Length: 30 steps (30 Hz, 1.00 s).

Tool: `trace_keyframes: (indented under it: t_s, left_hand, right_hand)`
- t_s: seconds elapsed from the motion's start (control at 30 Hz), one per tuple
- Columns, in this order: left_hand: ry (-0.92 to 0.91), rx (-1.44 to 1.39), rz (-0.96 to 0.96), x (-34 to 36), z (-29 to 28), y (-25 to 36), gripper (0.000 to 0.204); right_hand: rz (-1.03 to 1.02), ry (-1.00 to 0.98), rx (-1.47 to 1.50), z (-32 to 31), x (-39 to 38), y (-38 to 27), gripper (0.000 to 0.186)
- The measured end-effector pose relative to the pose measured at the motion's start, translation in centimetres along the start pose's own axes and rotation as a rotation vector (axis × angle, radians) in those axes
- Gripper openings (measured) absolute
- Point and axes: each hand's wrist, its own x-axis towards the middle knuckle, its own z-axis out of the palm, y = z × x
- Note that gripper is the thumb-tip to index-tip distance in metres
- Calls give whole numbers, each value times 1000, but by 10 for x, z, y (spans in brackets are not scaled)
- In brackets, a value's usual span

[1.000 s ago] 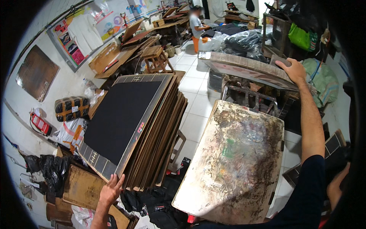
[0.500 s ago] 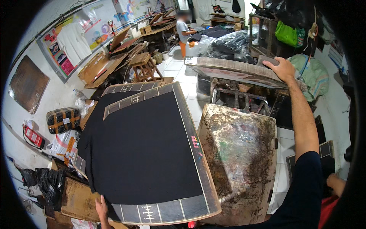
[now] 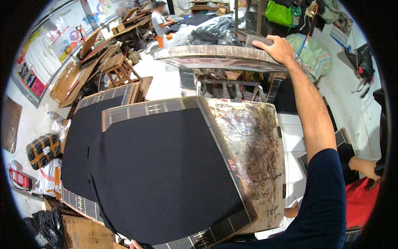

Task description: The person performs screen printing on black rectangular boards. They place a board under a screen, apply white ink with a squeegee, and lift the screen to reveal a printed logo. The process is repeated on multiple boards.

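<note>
My right hand (image 3: 281,50) is stretched forward and closed on a dark block at the top of a long, worn framed screen (image 3: 224,53), which is tilted up. At the lower edge, only part of my left hand (image 3: 135,245) shows, gripping the near edge of a dark board (image 3: 232,222) marked with white lines. Black fabric (image 3: 166,174) covers most of this board. The board overlaps a stained, paint-crusted flat bed (image 3: 261,145) beneath the raised screen. Left of it lies a similar board (image 3: 78,202) with black fabric (image 3: 78,153) on it.
A wrapped bundle (image 3: 43,150) and a red extinguisher (image 3: 20,178) are at the left wall. A wooden stool (image 3: 118,66) stands farther back. Someone in a white shirt (image 3: 158,23) stands at the far end. Another person's arm (image 3: 365,166) reaches in at the right.
The fabric-covered board has shifted right and turned, covering more of the stained bed. My left hand has moved with it toward the lower edge. The whole view has swung right.
</note>
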Motion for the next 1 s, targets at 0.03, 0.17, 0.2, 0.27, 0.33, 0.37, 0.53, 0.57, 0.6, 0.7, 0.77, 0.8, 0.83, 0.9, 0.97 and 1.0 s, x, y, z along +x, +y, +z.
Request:
trace_keyframes:
  t_s: [0.03,0.17,0.2,0.27,0.33,0.37,0.53,0.57,0.6,0.7,0.77,0.8,0.83,0.9,0.97,1.0]
  left_hand:
    - [-40,123,80,-3,4,8,57]
    - [-174,83,238,6,59,21,56]
    - [-231,-23,248,11,79,20,56]
    - [-300,7,298,10,114,13,53]
    - [-376,59,269,6,143,11,46]
    - [-488,30,213,4,153,12,38]
    - [-596,57,308,-12,166,23,52]
    - [-606,118,289,-15,165,24,55]
    - [-618,131,280,-17,163,26,57]
    - [-627,174,292,-24,160,26,63]
    - [-579,326,295,-29,159,27,65]
    - [-565,302,311,-30,160,29,65]
    - [-549,278,325,-32,161,32,66]
    - [-514,282,337,-33,163,39,67]
    - [-481,336,343,-33,166,49,67]
    - [-527,393,270,-33,167,53,70]
  right_hand:
    - [-1,-31,16,1,0,1,102]
    - [-22,5,6,3,-3,2,98]
    - [-31,37,10,3,-3,2,98]
    - [-8,24,3,3,-6,1,101]
    - [-27,28,22,3,-7,1,98]
    - [-28,44,17,3,-6,2,94]
    - [-41,-33,39,3,5,5,97]
    - [-47,-43,47,4,7,5,97]
    - [-51,50,-4,5,9,4,101]
    - [-72,92,4,0,14,2,102]
    - [-8,2,59,-8,16,1,95]
    - [25,-41,87,-13,17,1,92]
    - [26,-44,94,-18,18,-1,93]
    - [24,-53,115,-24,21,-4,95]
    - [21,-29,96,-26,24,-8,97]
    - [35,-37,96,-27,26,-8,97]
